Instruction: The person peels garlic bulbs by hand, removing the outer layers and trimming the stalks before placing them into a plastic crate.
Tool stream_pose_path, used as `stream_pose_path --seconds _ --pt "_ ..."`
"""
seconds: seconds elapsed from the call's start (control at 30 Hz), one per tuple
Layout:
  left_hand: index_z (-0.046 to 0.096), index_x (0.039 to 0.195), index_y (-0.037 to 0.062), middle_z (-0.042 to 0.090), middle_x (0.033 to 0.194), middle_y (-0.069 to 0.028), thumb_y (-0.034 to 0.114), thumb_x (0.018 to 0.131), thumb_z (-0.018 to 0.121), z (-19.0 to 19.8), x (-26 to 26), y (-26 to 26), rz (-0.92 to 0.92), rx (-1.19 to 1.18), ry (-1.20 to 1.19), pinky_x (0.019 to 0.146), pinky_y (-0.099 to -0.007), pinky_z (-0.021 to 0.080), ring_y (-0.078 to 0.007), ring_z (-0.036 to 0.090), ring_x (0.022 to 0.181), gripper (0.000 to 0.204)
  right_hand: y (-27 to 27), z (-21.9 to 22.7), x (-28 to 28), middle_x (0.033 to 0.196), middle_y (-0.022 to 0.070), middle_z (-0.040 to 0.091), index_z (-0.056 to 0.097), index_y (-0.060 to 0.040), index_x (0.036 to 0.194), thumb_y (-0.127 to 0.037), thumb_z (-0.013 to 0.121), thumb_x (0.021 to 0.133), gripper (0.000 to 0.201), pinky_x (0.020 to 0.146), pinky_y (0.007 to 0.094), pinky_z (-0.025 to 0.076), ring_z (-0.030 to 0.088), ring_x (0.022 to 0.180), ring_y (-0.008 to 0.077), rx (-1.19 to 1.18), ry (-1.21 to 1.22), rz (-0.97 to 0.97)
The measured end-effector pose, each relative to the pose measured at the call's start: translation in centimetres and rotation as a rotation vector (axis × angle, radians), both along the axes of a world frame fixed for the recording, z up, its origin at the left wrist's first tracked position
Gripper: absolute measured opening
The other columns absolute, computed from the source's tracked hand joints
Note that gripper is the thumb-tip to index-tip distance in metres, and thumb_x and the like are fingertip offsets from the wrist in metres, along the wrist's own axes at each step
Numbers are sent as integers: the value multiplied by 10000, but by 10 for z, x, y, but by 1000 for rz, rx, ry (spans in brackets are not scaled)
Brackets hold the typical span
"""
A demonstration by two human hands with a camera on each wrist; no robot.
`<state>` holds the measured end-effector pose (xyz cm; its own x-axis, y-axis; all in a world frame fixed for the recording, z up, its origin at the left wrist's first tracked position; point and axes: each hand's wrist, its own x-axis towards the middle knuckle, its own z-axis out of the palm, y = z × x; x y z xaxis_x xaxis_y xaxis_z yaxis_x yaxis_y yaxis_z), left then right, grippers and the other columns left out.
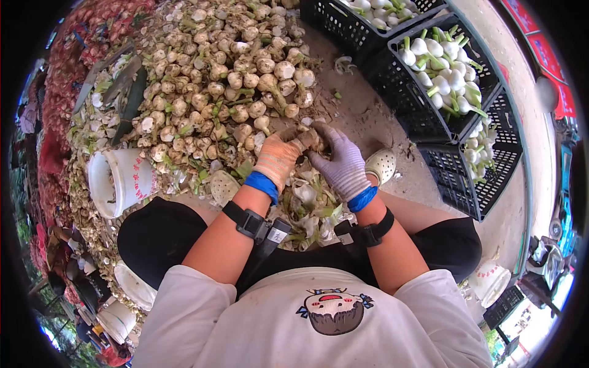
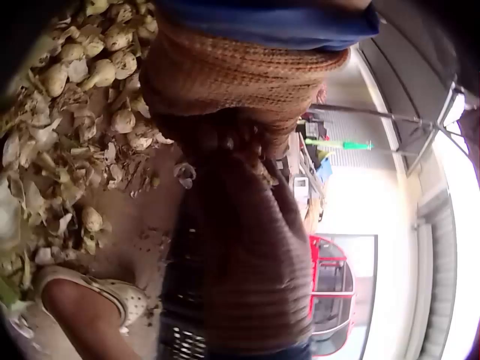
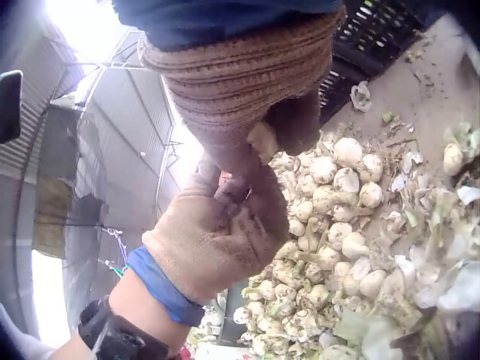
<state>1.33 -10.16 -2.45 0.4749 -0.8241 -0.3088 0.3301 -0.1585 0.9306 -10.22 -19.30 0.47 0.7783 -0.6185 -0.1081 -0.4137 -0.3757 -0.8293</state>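
- Between the bent knees, above a pile of peelings [image 1: 313, 214], a garlic bulb [image 1: 317, 145] was held in both gloved hands; most of it was covered by fingers, and only a dirty, brownish part was left in sight.
- One side of the bulb was gripped by the left hand [image 1: 278, 156], its fingers bent inward; the tips were lost in shadow in the left wrist view.
- The other side was pinched by the right hand [image 1: 342, 161], between thumb and fingers; exactly where each fingertip was pressed could not be made out.
- Beyond the hands and to the left, a heap of unpeeled bulbs [image 1: 215, 86] was cut off by the top edge.
- At the right, white bulbs [image 1: 445, 73] were held in a black crate [image 1: 411, 101]; a farther crate [image 1: 343, 30] was cut off above, and a nearer crate [image 1: 451, 181] was partly covered by the middle one.
- Red writing on a white bucket [image 1: 136, 178] was too small to be read.
- Two pale shoes [image 1: 381, 165] were partly hidden, one near each hand.
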Motion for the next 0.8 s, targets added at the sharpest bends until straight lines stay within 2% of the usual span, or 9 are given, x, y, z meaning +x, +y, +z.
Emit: stream_pose_path --seconds 0.1,0.17,0.3,0.37,0.43,0.57,0.67,0.77,0.8 --pt "562 1028 -12 619 892 -75 252 795 669 40 5 7 29 245 249 676 -272 480 -140 565 772 368 5 2 -6 1089 165 576 505 -35 1181 -113 671 710 506 832 327 474 586 978 270 -12 -27 72" --pt "566 1030 -9 622 871 -81 259 781 686 31 9 14 13 222 160 645 -271 488 -142 570 746 385 5 -1 -9 992 175 584 527 -108 1171 -169 640 691 497 777 360 484 593 872 299 84 -124 70" --pt "576 1045 -14 628 886 -92 281 775 691 49 10 16 -122 253 22 639 -270 490 -140 572 715 417 4 2 -11 1045 157 565 519 -84 1185 -147 647 695 510 797 337 475 581 906 256 57 -183 80" --pt "575 1056 -21 630 897 -95 282 772 695 63 11 12 -133 357 33 644 -268 488 -139 571 709 432 6 4 -13 1064 139 546 483 -45 1220 -139 646 736 519 806 303 467 561 927 221 397 -244 96" --pt "578 1061 -33 632 918 -111 262 775 692 68 11 11 -300 418 -365 650 -262 484 -137 573 717 426 10 14 -16 1022 127 551 465 -22 1230 -154 638 764 514 782 288 470 562 896 197 592 -293 55" --pt "591 1046 -36 634 929 -133 198 781 670 60 9 12 -301 379 -451 678 -265 480 -146 576 750 363 7 14 -19 913 89 553 420 12 1258 -201 614 824 521 689 244 466 557 791 136 1040 -365 -90" --pt "590 1055 -32 630 964 -147 132 780 638 58 4 12 -214 407 -337 727 -266 472 -156 577 812 324 8 15 -15 764 54 554 498 -3 1134 -296 550 869 398 576 229 444 527 617 104 956 -317 -209" --pt "564 1097 -30 624 1010 -135 97 777 617 50 -2 14 -300 372 -609 776 -266 457 -158 571 865 348 -2 3 -15 678 54 562 551 -28 960 -370 459 911 358 526 247 438 518 517 125 975 -146 -354" --pt "557 1110 -24 622 1018 -127 101 777 620 50 -5 15 -316 256 -484 788 -266 452 -154 567 884 361 -2 0 -14 707 67 577 553 -16 966 -363 443 919 367 551 249 445 536 552 134 766 -132 -353"
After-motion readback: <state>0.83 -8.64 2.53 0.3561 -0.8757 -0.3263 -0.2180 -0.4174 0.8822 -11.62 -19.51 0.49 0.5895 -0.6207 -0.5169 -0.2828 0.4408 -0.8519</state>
